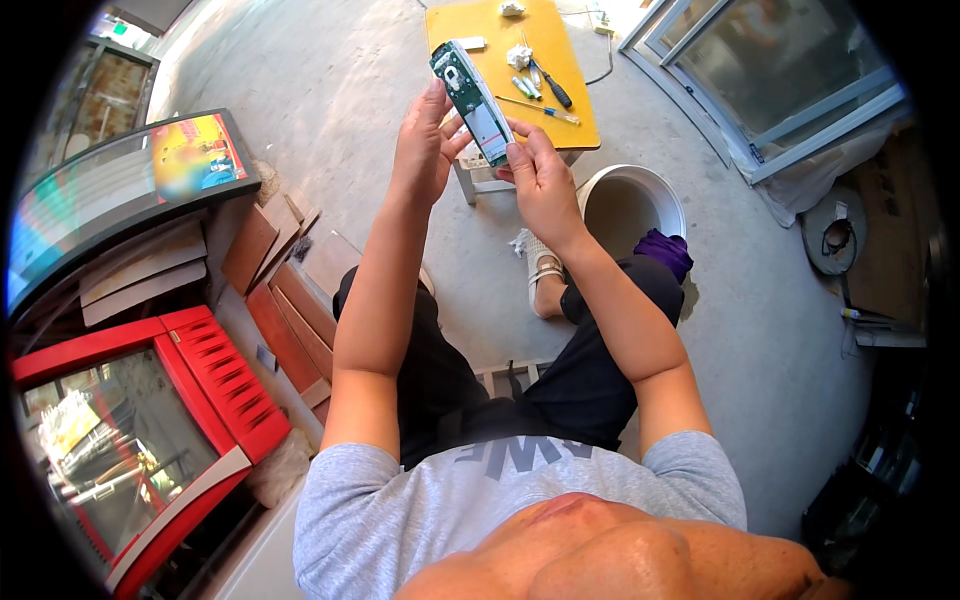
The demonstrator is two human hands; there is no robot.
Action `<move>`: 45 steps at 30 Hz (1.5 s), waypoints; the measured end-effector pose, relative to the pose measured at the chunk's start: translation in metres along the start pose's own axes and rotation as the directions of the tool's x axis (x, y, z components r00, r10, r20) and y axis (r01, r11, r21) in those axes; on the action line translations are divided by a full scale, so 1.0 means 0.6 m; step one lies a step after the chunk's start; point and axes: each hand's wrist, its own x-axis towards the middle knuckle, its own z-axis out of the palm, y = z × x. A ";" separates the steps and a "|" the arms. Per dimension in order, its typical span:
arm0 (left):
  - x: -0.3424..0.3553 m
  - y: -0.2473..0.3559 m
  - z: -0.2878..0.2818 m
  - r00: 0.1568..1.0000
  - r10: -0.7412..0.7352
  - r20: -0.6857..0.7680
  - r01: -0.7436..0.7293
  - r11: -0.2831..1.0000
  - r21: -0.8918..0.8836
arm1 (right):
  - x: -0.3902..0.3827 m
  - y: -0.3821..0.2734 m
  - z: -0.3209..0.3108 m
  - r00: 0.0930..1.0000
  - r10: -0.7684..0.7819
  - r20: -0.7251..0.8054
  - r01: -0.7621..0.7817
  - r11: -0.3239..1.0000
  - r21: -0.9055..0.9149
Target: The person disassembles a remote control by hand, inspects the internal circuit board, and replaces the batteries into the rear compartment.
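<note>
Circuit-board unit (468, 98), one: long, slim, pale-cased; green board exposed at the far end, a light panel at the near end. Location: held up off the surface, between my two hands, slanting with its far end to my left, and seen across the left part of the worktop.

Remaining items, largest first:

Glazed frame (790, 150), pale metal edging, at the far right.

Screen (100, 190), dark-rimmed, showing a bright red and yellow patch, at my left.

Red-framed panel (220, 380), glossy and reflective, nearer me on that same side.

Worktop (575, 60), yellow, on pale legs, straight ahead.

Bucket (632, 169), white, on the floor just beside the worktop; a purple cloth (665, 252) at its near right side.

Left hand (425, 140): thumb against the unit's left edge, the other fingers partly spread behind it, supporting.

Right hand (545, 188): fingers closed on the near end, thumb on the near right corner.

Slim tool (562, 116), blue toward one end, lying nearest me on the worktop.

Screwdriver (558, 92), dark-handled, just beyond it.

White wad (519, 57), crumpled, near the screwdriver's tip.

Batteries (525, 88), two, green and white, beside the screwdriver.
</note>
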 end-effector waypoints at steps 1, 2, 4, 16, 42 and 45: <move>-0.010 0.010 -0.003 0.998 -0.046 0.042 0.048 0.998 -0.033 | -0.005 -0.004 0.003 1.000 -0.026 0.005 0.027 0.996 -0.086; -0.018 0.016 -0.007 0.992 -0.091 0.086 0.097 0.993 -0.065 | -0.010 -0.011 0.005 0.998 -0.068 0.002 0.068 0.989 -0.129; -0.026 0.021 -0.017 0.993 -0.103 0.063 0.107 0.992 -0.073 | -0.017 -0.025 0.011 0.988 -0.155 0.000 0.151 0.964 -0.218; -0.054 0.036 -0.060 0.987 -0.160 -0.024 0.159 0.986 -0.053 | -0.024 -0.022 0.036 0.967 -0.231 0.108 0.253 0.919 -0.301; -0.085 0.055 -0.100 0.970 -0.236 -0.062 0.230 0.968 -0.099 | 0.124 0.068 -0.098 0.994 0.012 -0.108 -0.104 0.386 -0.917; -0.087 0.056 -0.103 0.968 -0.245 -0.051 0.241 0.967 -0.079 | 0.126 0.079 -0.094 0.995 -0.021 -0.102 -0.086 0.387 -0.918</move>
